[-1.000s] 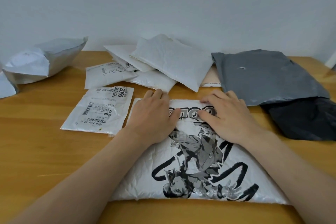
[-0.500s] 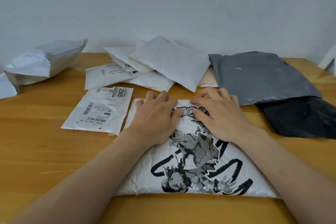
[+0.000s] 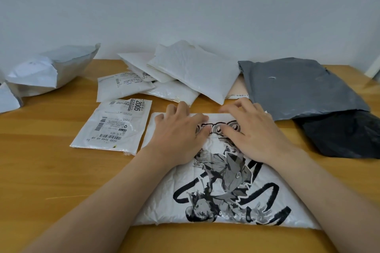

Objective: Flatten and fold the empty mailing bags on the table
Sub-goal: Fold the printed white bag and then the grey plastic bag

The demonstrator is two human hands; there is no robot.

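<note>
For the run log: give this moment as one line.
step: flattening | left hand: pressing printed bag | right hand: pressing same bag | fold: not begun

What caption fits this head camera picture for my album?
Both hands, left and right, press a printed white mailing bag flat on the wooden table.

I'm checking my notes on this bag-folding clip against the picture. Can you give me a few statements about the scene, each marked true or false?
1. Both hands press on the white printed mailing bag. True.
2. The left hand holds the grey mailing bag. False: it lies on the printed bag, near its far edge.
3. The labelled white bag lies left of the printed bag. True.
4. The right hand is lifted clear of the table. False: it rests on the printed bag.
</note>
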